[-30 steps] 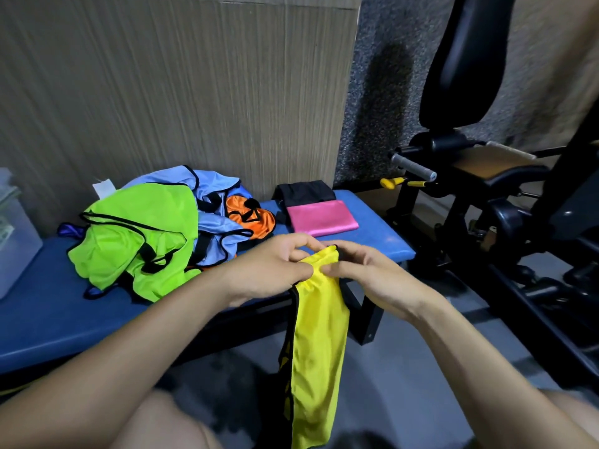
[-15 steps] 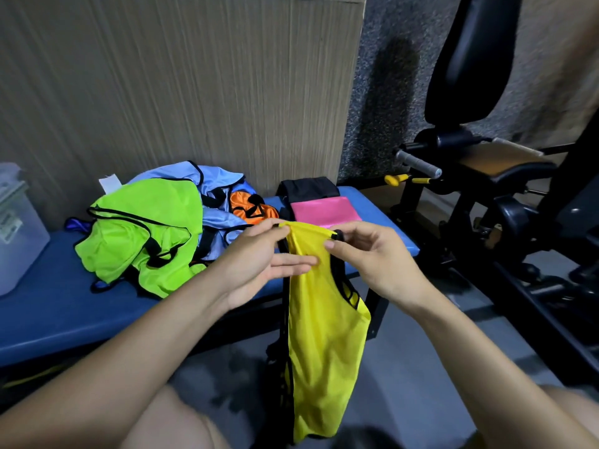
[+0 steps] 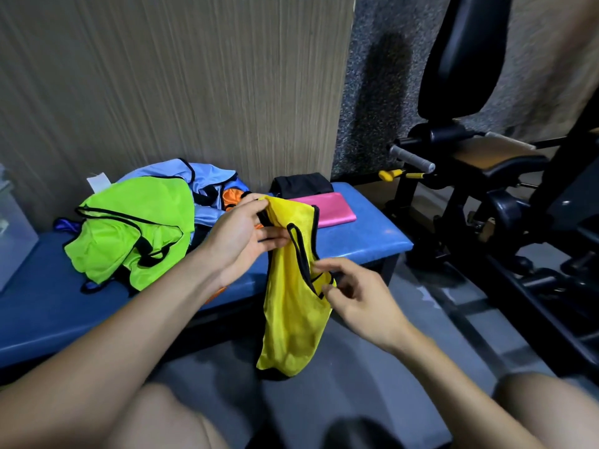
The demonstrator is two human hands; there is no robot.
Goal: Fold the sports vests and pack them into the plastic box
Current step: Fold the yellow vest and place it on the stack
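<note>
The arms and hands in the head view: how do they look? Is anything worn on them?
Both forearms are bare right up to the frame edge: no sleeves show. The left hand and right hand wear no gloves, and no watch, ring or band is visible on the wrists or fingers. No markings can be seen on them.

left hand [image 3: 241,233]: raised, pinching cloth | right hand [image 3: 359,298]: lower, fingers curled, pinching
</note>
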